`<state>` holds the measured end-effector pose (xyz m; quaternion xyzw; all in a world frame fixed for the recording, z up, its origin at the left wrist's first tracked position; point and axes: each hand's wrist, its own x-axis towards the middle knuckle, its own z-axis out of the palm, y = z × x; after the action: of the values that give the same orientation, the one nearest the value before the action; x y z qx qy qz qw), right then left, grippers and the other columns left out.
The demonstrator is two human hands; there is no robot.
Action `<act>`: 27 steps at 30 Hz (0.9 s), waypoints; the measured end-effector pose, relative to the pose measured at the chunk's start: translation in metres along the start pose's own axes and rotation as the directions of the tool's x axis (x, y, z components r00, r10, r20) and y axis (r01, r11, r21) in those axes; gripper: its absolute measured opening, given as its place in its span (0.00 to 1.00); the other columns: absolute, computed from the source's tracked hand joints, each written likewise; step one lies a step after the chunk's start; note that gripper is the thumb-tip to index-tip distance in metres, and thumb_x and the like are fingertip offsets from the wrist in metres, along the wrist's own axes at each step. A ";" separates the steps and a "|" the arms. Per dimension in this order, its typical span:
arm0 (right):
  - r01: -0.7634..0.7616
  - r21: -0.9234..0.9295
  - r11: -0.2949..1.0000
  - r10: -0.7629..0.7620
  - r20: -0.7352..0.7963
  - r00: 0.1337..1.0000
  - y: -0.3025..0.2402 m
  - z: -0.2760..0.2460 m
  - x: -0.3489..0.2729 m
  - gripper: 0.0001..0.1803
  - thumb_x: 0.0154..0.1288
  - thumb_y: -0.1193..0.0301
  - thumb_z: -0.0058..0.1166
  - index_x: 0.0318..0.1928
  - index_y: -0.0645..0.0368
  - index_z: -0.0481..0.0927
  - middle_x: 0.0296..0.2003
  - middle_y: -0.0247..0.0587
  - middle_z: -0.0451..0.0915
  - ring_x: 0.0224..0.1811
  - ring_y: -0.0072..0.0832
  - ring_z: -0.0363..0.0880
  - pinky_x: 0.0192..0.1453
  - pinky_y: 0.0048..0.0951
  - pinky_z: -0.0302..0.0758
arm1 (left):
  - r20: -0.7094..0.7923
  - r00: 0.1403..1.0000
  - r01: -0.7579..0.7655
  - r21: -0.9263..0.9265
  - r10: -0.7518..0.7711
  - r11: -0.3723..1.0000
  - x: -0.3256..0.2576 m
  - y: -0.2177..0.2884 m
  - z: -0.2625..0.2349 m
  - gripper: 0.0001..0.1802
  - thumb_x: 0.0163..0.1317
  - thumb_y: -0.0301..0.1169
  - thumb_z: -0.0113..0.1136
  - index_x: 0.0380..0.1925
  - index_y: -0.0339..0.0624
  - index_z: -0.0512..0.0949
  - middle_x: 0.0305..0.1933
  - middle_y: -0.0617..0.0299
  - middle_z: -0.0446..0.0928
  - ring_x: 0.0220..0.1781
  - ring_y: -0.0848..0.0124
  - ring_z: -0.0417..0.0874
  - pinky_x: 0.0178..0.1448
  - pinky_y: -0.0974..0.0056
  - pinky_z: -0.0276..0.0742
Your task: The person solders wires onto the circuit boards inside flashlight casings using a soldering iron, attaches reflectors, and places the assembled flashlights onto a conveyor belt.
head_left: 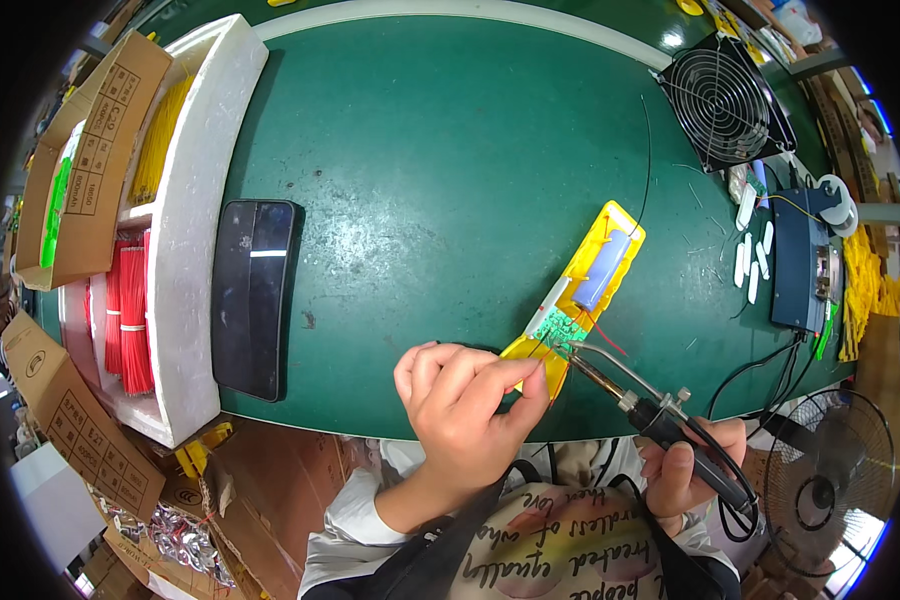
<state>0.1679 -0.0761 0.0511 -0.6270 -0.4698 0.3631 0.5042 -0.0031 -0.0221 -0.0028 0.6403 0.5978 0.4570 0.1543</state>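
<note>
A yellow plastic housing [610, 222] lies slanted near the table's front edge. Inside it are a purple cylindrical battery cell [602, 270] and a green circuit board [558, 328]. My left hand [470, 405] is closed in a pinch at the near end of the housing, on a thin black wire [541, 347] that runs to the board; the fingertips partly hide it. In my right hand [685, 475] is a soldering iron [660, 422] with a curved metal feed tube beside its tip. That tip is at the board. A red wire [607, 338] sticks out from the board's right side.
A black phone [254, 300] lies left, beside a white foam box [195, 260] of red and yellow wires. At right are a black square fan [722, 103], a blue-grey soldering station [798, 258], a solder spool [838, 205], white pieces [753, 282] and wire scraps.
</note>
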 end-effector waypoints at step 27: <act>0.012 0.041 0.999 -0.013 0.015 1.000 0.002 -0.001 0.003 0.19 0.55 0.65 0.52 0.34 0.63 0.57 0.16 0.44 0.71 0.13 0.18 0.69 0.18 0.17 0.68 | -0.006 1.000 -0.019 0.010 0.019 1.000 -0.001 0.000 0.002 0.08 0.35 0.24 0.64 0.17 0.46 0.75 0.18 0.68 0.68 0.25 0.70 0.68 0.36 0.67 0.61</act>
<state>0.1705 -0.0736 0.0492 -0.6108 -0.4701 0.3742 0.5156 -0.0018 -0.0223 -0.0042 0.6453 0.5944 0.4574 0.1450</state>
